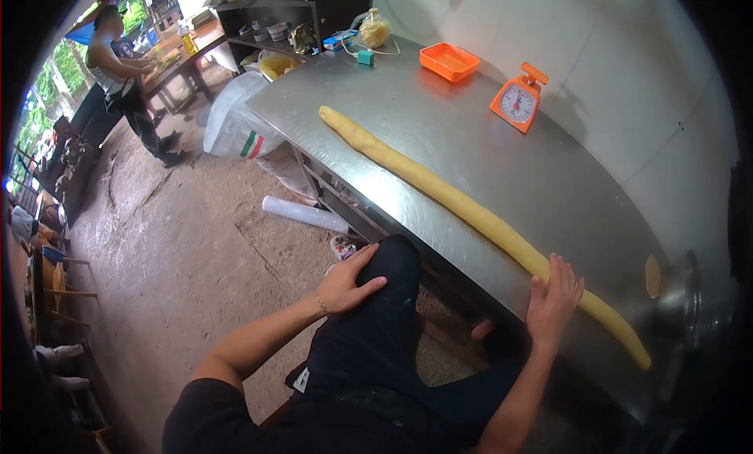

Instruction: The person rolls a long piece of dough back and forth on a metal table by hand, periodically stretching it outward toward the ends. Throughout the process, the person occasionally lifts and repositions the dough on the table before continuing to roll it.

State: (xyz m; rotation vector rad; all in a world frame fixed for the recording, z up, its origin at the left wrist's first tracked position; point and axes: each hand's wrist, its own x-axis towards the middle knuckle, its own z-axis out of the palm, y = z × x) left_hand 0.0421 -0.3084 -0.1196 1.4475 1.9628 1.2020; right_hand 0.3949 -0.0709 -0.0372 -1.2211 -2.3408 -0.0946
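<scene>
A long yellow dough rope (439, 191) lies along the near side of a steel table (376, 93), from its far left part to the right end. My right hand (554, 297) rests on the rope toward its right end, palm down with the fingers stretched out. On my raised knee lies my left hand (347, 283), flat with the thumb apart and nothing in it. An orange kitchen scale (518, 101) stands behind the rope. Further back is an orange plastic tray (449, 61).
A flat tan oval piece (652, 277) lies at the table's right end. A knotted bag (375, 29) and a green adapter (365, 58) sit at the back. Below, a plastic roll (304, 213) lies on the floor near a clear sack (239, 113). Another person (125, 77) stands at a far table.
</scene>
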